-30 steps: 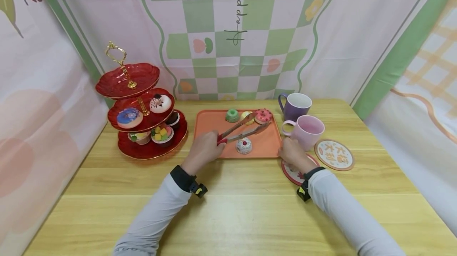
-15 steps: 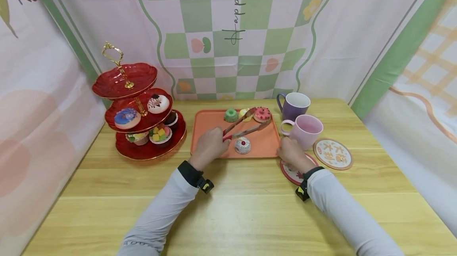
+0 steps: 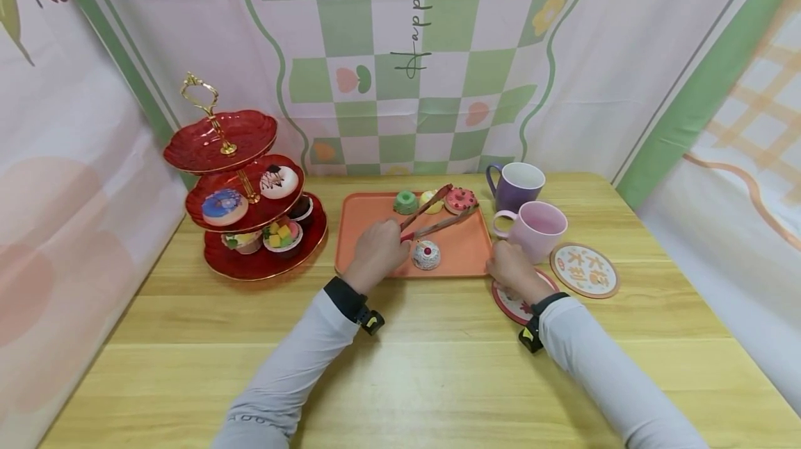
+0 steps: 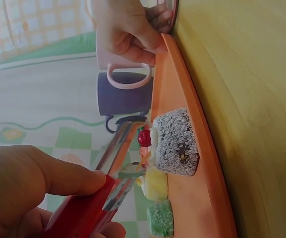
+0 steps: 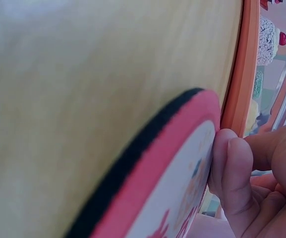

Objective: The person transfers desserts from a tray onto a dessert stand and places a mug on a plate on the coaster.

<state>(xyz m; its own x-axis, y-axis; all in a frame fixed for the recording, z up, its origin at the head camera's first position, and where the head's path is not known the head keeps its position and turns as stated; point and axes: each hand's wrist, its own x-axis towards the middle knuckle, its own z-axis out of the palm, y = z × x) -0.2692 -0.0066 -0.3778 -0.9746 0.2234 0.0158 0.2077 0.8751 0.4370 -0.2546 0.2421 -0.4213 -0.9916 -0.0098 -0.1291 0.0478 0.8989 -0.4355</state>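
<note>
My left hand (image 3: 380, 249) grips red-handled metal tongs (image 3: 432, 228) over the orange tray (image 3: 363, 216). In the head view the spread tong tips lie on either side of a pink donut (image 3: 461, 199) at the tray's back right. Beside that donut sit a yellow cake (image 3: 430, 200) and a green ring-shaped cake (image 3: 405, 202). Nearer the front stands a speckled white cake (image 4: 175, 144) with a cherry on top. My right hand (image 3: 515, 270) pinches the tray's front right corner, its curled fingers right at the red-rimmed coaster (image 5: 182, 173).
On the left stands a three-tier red stand (image 3: 219, 254) bearing donuts and cupcakes. A pink mug (image 3: 541, 230) and a purple mug (image 3: 518, 188) stand right of the tray, with an orange-rimmed coaster (image 3: 585, 270) nearby. Printed cloth hangs behind the wooden table (image 3: 438, 365).
My left hand has moved rightward and slightly forward, bringing the tong tips from beside the pink donut to either side of it. My right hand stays at the tray corner.
</note>
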